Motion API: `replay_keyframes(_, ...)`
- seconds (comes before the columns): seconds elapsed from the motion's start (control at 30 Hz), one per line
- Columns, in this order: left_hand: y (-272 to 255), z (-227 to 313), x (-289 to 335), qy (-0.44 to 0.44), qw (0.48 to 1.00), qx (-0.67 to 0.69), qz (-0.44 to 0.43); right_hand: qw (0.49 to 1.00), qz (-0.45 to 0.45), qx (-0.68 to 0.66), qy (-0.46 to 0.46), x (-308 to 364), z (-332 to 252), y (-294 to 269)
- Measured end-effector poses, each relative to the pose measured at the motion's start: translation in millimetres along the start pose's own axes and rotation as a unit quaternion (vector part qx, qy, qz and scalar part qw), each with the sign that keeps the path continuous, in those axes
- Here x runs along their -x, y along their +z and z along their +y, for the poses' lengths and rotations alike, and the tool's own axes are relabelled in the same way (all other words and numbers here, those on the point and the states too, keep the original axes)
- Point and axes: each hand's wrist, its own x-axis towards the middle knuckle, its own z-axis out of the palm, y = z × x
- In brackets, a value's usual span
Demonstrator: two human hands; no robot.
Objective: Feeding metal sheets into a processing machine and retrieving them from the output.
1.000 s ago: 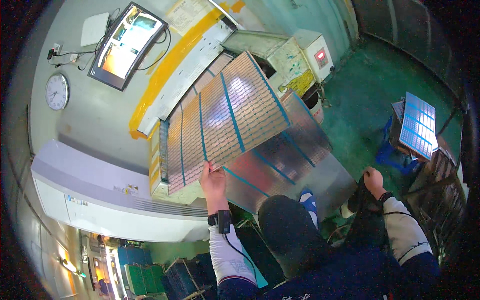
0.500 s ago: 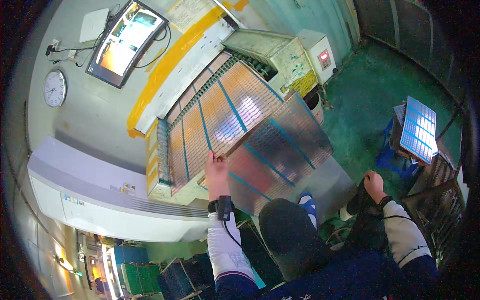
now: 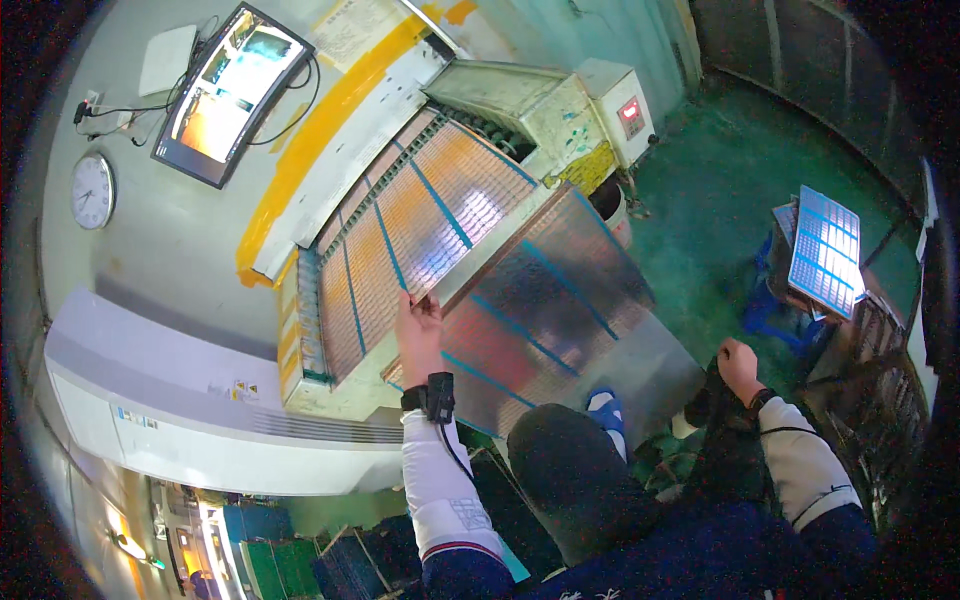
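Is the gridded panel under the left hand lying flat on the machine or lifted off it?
Flat. The gridded panel lies on the machine bed, and the left hand rests on its near edge.

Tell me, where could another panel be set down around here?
The green floor between the machine and the blue-gridded panel is bare. The grid panel under the left hand covers the feed tray; dark racks crowd the right hand.

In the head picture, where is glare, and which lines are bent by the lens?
Head view: glare sits on the grid panel beside the left hand and on the wall screen; the long white machine edge curves near the rim; the corners are black; the right hand lies in dimmer light, against something dark.
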Motion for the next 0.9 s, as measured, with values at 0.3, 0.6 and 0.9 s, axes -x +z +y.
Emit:
replay_keyframes(0.3, -8.1, 4.9, -20.5, -0.085, 0.989, -0.104, -0.064, 1.0, -0.022, -0.011, 0.01, -0.1, -13.4, -12.0)
replay_keyframes(0.6, -118.0, 12.4, -41.7, 0.307, 0.635, -0.707, 0.052, 0.99, -0.106, 0.055, 0.07, -7.2, -6.1, -12.3)
replay_keyframes(0.9, -134.4, 16.7, 17.0, 0.137, 0.756, -0.635, 0.072, 0.976, -0.219, 0.016, -0.013, -99.3, -60.7, 29.2)
